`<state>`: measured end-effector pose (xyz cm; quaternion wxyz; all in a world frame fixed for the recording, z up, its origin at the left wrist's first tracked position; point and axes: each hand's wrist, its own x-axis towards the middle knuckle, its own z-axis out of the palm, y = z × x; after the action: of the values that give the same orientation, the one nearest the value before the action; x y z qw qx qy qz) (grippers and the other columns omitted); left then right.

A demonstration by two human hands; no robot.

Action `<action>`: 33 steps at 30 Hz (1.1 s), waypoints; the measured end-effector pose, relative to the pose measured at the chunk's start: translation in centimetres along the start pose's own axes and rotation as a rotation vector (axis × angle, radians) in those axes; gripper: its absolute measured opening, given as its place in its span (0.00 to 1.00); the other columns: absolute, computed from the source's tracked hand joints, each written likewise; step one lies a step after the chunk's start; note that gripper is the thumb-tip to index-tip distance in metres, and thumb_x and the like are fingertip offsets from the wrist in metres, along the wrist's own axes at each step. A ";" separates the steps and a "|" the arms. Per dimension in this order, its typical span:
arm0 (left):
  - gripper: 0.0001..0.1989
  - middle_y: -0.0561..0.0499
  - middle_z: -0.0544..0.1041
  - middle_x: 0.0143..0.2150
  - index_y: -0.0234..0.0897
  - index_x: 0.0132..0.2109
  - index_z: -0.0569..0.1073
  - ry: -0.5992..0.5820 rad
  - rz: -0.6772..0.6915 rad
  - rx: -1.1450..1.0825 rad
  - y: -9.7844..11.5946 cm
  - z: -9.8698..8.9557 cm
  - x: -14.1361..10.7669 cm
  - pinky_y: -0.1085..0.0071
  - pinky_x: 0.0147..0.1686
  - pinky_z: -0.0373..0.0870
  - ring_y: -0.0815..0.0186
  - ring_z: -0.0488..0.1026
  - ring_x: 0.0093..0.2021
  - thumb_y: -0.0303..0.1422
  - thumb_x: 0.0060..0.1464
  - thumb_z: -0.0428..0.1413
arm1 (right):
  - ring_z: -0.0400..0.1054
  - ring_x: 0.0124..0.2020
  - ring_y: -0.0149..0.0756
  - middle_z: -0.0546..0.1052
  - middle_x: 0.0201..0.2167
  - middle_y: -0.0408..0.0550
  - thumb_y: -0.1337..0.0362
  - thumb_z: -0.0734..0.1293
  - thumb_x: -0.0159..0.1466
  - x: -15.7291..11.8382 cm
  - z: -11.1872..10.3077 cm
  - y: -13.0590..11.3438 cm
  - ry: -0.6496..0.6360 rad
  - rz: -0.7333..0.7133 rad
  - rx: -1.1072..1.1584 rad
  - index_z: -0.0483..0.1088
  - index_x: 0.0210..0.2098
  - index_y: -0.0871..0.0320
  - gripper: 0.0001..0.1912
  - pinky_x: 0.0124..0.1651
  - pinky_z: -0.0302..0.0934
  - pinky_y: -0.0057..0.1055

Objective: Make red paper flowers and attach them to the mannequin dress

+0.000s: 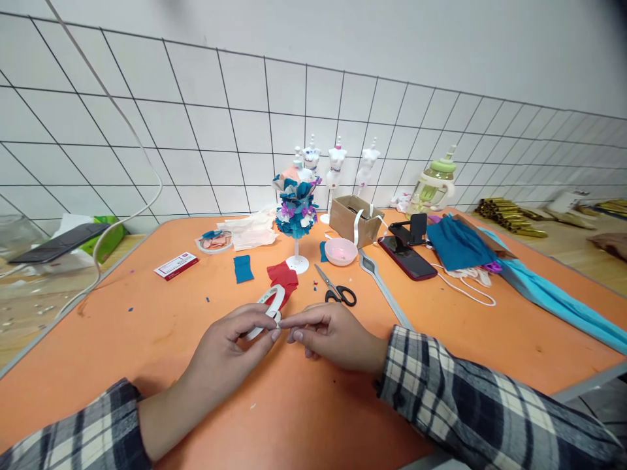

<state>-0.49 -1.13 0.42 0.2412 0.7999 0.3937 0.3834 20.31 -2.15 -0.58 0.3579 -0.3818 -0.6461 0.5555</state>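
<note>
"Which step?"

"Tape-end work, seemingly. Left hand (pixel 223 356) pinches the tape (pixel 279 297); right hand (pixel 333 334) pokes in, fingers narrow, grip unclear."

"Where's the tape?"

"Scissors (pixel 335 286) at its two o'clock."

"Next move?"

"Calls for a steady roll, fine fingertips."

Both hands (pixel 274 333) meet at the fingertips, their wrists apart.

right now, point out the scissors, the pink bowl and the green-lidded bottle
Scissors (pixel 330 282): head view, on the metal blades near the pivot.
Pink bowl (pixel 341 261): head view, on the outer wall facing the camera.
Green-lidded bottle (pixel 442 167): head view, on the green lid.
</note>
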 end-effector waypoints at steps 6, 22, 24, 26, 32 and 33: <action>0.07 0.50 0.81 0.36 0.41 0.33 0.80 -0.021 0.005 -0.003 0.3 0.0 0.0 0.72 0.38 0.75 0.64 0.79 0.37 0.33 0.56 0.57 | 0.62 0.22 0.24 0.78 0.30 0.46 0.64 0.69 0.60 0.0 -0.1 0.0 0.064 -0.055 -0.117 0.80 0.43 0.59 0.13 0.26 0.57 0.23; 0.07 0.50 0.81 0.37 0.41 0.33 0.80 -0.052 0.003 -0.020 0.5 -0.1 -0.2 0.71 0.39 0.75 0.64 0.79 0.38 0.32 0.56 0.56 | 0.64 0.26 0.28 0.78 0.32 0.47 0.61 0.68 0.62 0.0 -0.2 0.5 0.040 -0.092 -0.134 0.80 0.43 0.59 0.13 0.31 0.59 0.26; 0.06 0.50 0.82 0.38 0.42 0.34 0.81 -0.001 -0.024 -0.025 0.1 0.0 -0.2 0.72 0.38 0.75 0.63 0.79 0.38 0.34 0.55 0.58 | 0.63 0.25 0.27 0.78 0.31 0.47 0.62 0.67 0.62 -0.1 -0.2 0.2 0.017 -0.078 -0.109 0.79 0.46 0.58 0.16 0.28 0.58 0.25; 0.06 0.49 0.82 0.39 0.42 0.34 0.81 0.031 -0.041 -0.040 0.0 -0.1 -0.2 0.72 0.37 0.75 0.63 0.79 0.38 0.34 0.55 0.59 | 0.62 0.24 0.27 0.78 0.30 0.47 0.64 0.66 0.61 -0.2 -0.2 0.0 -0.002 -0.073 -0.077 0.78 0.50 0.58 0.18 0.27 0.57 0.24; 0.06 0.50 0.82 0.36 0.41 0.33 0.80 0.028 -0.015 -0.092 0.4 -0.3 -0.1 0.73 0.38 0.75 0.65 0.79 0.37 0.31 0.55 0.58 | 0.64 0.25 0.26 0.79 0.31 0.46 0.67 0.66 0.60 -0.3 -0.2 -0.1 -0.031 -0.126 -0.053 0.77 0.52 0.57 0.20 0.27 0.58 0.23; 0.06 0.50 0.81 0.36 0.40 0.33 0.80 0.023 -0.010 -0.093 0.5 -0.3 -0.1 0.73 0.38 0.74 0.65 0.79 0.37 0.31 0.55 0.58 | 0.64 0.24 0.26 0.79 0.30 0.46 0.67 0.66 0.60 -0.3 -0.2 -0.1 -0.036 -0.129 -0.059 0.77 0.52 0.57 0.20 0.27 0.58 0.23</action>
<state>-0.59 -1.49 0.92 0.2757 0.7813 0.3821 0.4094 20.63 -2.38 -0.50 0.3700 -0.3395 -0.6919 0.5188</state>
